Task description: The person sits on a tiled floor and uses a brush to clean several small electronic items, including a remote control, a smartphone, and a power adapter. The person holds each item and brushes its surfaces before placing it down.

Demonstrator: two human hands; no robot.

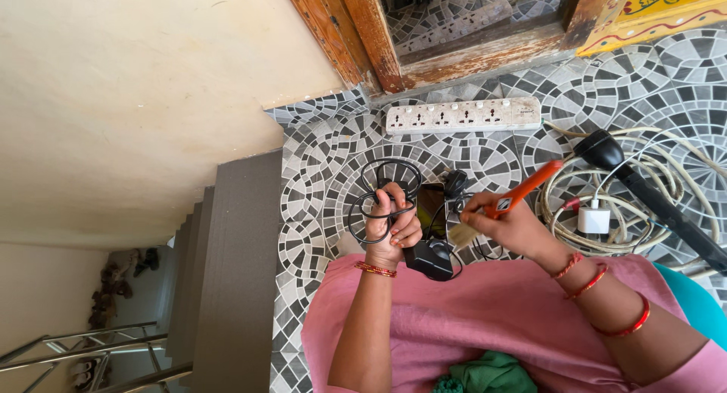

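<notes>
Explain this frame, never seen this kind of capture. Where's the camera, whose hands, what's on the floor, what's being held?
There is one picture, from a camera worn on a person's head, looking down at their own two bare hands. No machine is involved.

The left hand grips a coiled black cable, with a black power adapter hanging just below it. The right hand holds an orange-handled brush, its bristles near the adapter.

On the patterned tile floor lie a white power strip, a loose pile of pale cables with a small white charger on it, and a black handled tool across the pile. Pink cloth covers the lap. Stairs descend at the left.
</notes>
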